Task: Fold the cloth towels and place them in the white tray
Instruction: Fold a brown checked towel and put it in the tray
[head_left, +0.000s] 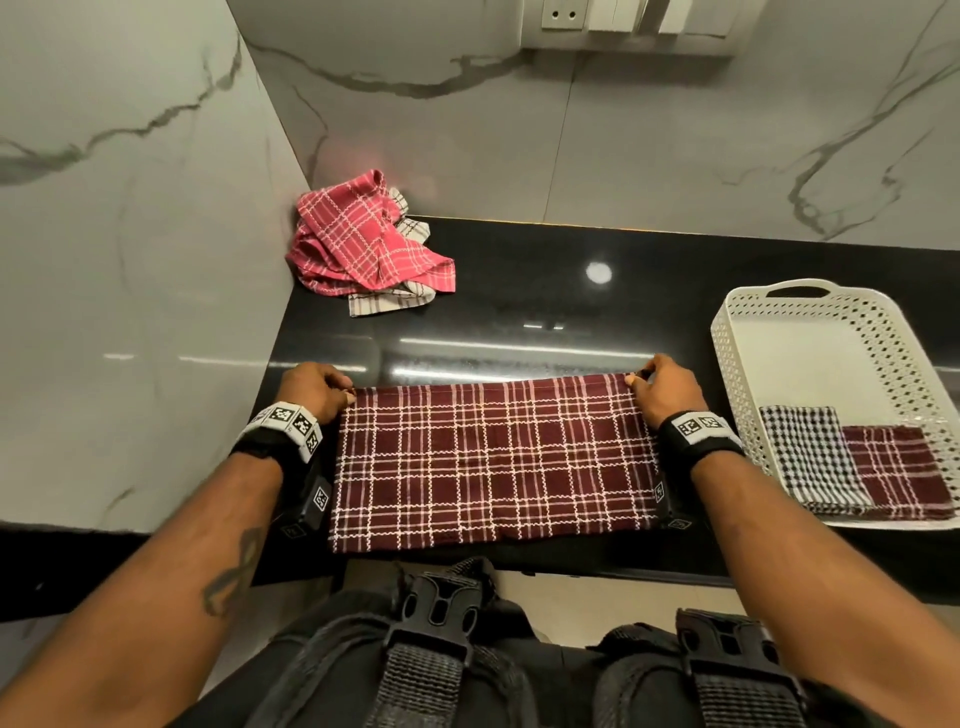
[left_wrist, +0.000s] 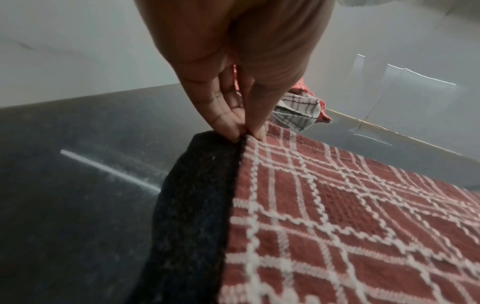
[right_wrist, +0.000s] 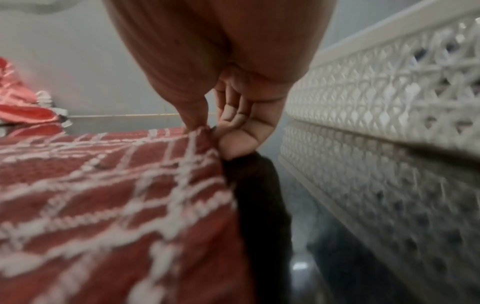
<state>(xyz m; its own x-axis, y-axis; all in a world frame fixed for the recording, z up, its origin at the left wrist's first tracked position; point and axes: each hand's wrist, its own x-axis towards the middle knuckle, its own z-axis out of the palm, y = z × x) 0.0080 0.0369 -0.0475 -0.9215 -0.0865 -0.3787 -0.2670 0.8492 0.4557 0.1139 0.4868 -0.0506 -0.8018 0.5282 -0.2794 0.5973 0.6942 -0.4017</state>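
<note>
A maroon plaid towel (head_left: 493, 462) lies spread on the black counter (head_left: 519, 312), its near edge at the counter's front. My left hand (head_left: 317, 387) pinches its far left corner; in the left wrist view the left hand (left_wrist: 246, 133) has thumb and fingers pressed together on that corner of the towel (left_wrist: 350, 226). My right hand (head_left: 662, 387) pinches the far right corner, seen too in the right wrist view, where the right hand (right_wrist: 210, 131) nips the towel (right_wrist: 103, 195). The white perforated tray (head_left: 727, 353) stands at the right, holding a folded black-and-white checked towel (head_left: 810, 457) and a folded maroon towel (head_left: 893, 473).
A crumpled pink plaid towel (head_left: 358, 239) lies over a white checked one (head_left: 384, 304) in the back left corner by the marble walls. The tray wall (right_wrist: 376, 92) stands close beside my right hand. Sockets (head_left: 558, 13) sit high on the back wall.
</note>
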